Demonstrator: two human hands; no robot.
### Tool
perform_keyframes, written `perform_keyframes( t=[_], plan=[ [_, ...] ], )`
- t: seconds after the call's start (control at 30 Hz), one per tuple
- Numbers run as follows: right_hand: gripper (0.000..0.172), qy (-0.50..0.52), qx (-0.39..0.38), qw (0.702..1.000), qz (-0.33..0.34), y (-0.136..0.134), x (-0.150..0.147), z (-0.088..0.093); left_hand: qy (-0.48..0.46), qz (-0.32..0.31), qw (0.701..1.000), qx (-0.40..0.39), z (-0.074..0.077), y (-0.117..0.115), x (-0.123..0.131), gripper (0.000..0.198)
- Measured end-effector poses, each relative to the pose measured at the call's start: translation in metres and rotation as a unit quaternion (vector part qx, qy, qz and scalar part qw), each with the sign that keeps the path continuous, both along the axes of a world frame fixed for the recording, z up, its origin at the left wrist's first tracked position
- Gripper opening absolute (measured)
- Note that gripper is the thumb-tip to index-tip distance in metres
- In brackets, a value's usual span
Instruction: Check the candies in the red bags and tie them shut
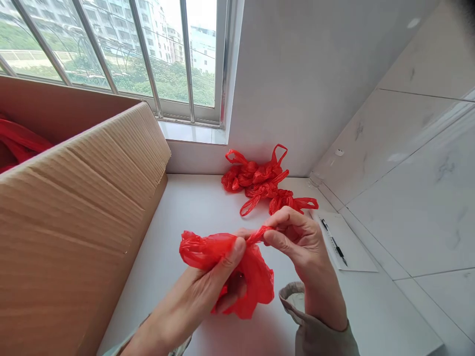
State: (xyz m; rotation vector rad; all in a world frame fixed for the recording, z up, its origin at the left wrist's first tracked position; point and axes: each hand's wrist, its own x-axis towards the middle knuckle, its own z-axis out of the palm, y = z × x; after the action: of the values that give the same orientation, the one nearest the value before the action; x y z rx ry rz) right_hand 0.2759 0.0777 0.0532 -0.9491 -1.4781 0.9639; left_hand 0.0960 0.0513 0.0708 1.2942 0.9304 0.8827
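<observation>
A red plastic bag (260,279) is bunched up between my two hands, above the white table. My left hand (218,277) is closed round its middle, with the thumb pressed on top; one gathered end sticks out to the left and a loose part hangs below. With thumb and fingertips, my right hand (297,242) pinches a thin twisted strand of the same bag, to the right of the left thumb. Beyond my hands, against the wall, lies a heap of knotted red plastic bags (256,175), some with handle loops sticking out.
A large cardboard box (85,198) with red plastic (22,138) inside stands at the left. To the right, a black pen (334,242) lies on white paper (356,252). A barred window (166,59) is behind, and a marble-patterned tiled wall (415,188) borders the right side.
</observation>
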Motion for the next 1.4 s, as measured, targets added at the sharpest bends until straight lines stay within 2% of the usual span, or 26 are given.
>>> perform_keyframes(
  t=[0.1,0.2,0.33,0.43,0.5,0.57,0.63,0.7,0.77,0.83,0.97,1.07,1.13,1.23,1.33,1.4],
  plan=[
    [0.013,0.029,0.029,0.998,-0.054,0.001,0.002,-0.002,-0.058,-0.026,0.993,-0.100,0.000,0.006,-0.001,0.047],
    [0.006,0.009,0.098,0.992,-0.076,-0.004,0.001,-0.002,-0.108,-0.029,0.986,-0.127,-0.002,0.015,-0.006,0.049],
    [0.012,-0.129,0.252,0.959,-0.023,-0.017,-0.005,0.006,-0.134,-0.080,0.982,-0.105,-0.011,0.024,-0.012,0.034],
    [0.006,-0.228,0.295,0.927,0.045,-0.020,-0.005,0.010,-0.107,-0.104,0.988,-0.031,-0.017,0.029,-0.017,0.017],
    [0.007,-0.206,0.293,0.931,0.075,-0.015,-0.005,0.008,-0.079,-0.126,0.989,0.023,-0.019,0.031,-0.020,0.012],
    [0.014,-0.125,0.257,0.956,0.064,-0.008,-0.005,0.002,-0.045,-0.140,0.988,0.045,-0.019,0.030,-0.021,0.013],
    [0.036,-0.069,0.184,0.979,0.052,0.001,-0.008,-0.005,0.006,-0.158,0.986,0.060,-0.016,0.028,-0.022,0.010],
    [0.064,-0.076,0.100,0.986,0.107,0.007,-0.010,-0.012,0.065,-0.172,0.976,0.113,-0.012,0.025,-0.022,0.004],
    [0.074,-0.101,0.031,0.976,0.192,0.011,-0.011,-0.015,0.113,-0.176,0.957,0.200,-0.008,0.022,-0.023,0.006],
    [0.069,-0.104,-0.018,0.967,0.231,0.012,-0.010,-0.017,0.170,-0.157,0.935,0.271,-0.006,0.021,-0.025,0.013],
    [0.048,-0.076,-0.082,0.974,0.197,0.013,-0.006,-0.017,0.291,-0.050,0.873,0.387,-0.012,0.025,-0.023,0.021],
    [0.034,-0.063,-0.099,0.972,0.205,0.018,-0.007,-0.021,0.302,0.038,0.823,0.479,-0.022,0.029,-0.018,0.022],
    [0.032,-0.091,-0.077,0.966,0.229,0.020,-0.008,-0.023,0.296,0.060,0.806,0.509,-0.026,0.031,-0.017,0.022],
    [0.028,-0.160,-0.002,0.967,0.197,0.020,-0.007,-0.022,0.318,0.037,0.807,0.496,-0.026,0.032,-0.020,0.025],
    [0.028,-0.247,0.063,0.958,0.134,0.018,-0.001,-0.019,0.360,-0.036,0.826,0.433,-0.022,0.034,-0.028,0.025],
    [0.029,-0.296,0.076,0.945,0.117,0.017,0.003,-0.018,0.365,-0.079,0.842,0.389,-0.018,0.035,-0.031,0.018]
  ],
)
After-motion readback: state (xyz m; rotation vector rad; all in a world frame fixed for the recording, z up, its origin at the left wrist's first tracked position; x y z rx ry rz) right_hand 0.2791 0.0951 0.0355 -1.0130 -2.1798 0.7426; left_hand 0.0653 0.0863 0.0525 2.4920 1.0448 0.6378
